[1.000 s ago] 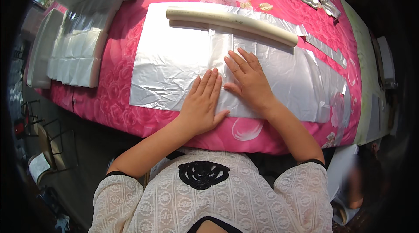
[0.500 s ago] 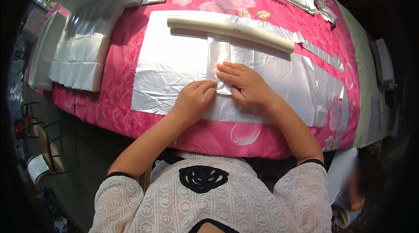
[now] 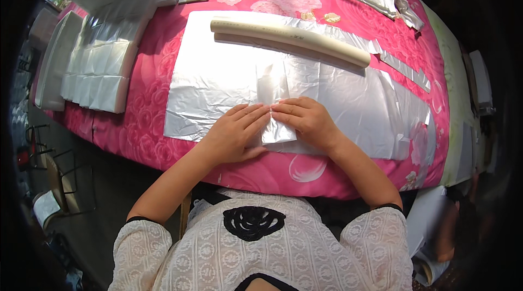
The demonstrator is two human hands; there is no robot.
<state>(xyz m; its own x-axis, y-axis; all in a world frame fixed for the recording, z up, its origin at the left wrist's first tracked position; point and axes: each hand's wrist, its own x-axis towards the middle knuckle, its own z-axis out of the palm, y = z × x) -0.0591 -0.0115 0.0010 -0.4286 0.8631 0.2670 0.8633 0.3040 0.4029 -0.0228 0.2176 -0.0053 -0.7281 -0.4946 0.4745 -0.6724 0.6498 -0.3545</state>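
Fingertip to fingertip, both hands are down on the folded silvery film!

The left hand (image 3: 233, 130) lies low with its fingers together, tips on the edge of the folded film (image 3: 279, 134); the right hand (image 3: 309, 119) faces it, fingers together too, tips right beside the left's, and whether either pinches the film, one cannot tell. That folded piece sits between the two hands, over the wide silvery sheets (image 3: 348, 100), near the front edge of the pink-covered desk (image 3: 144, 89). Beyond, a cream tube (image 3: 291, 40) lies slanting across the sheets, and off to the left stand rows of whitish folded packets (image 3: 98, 73)!
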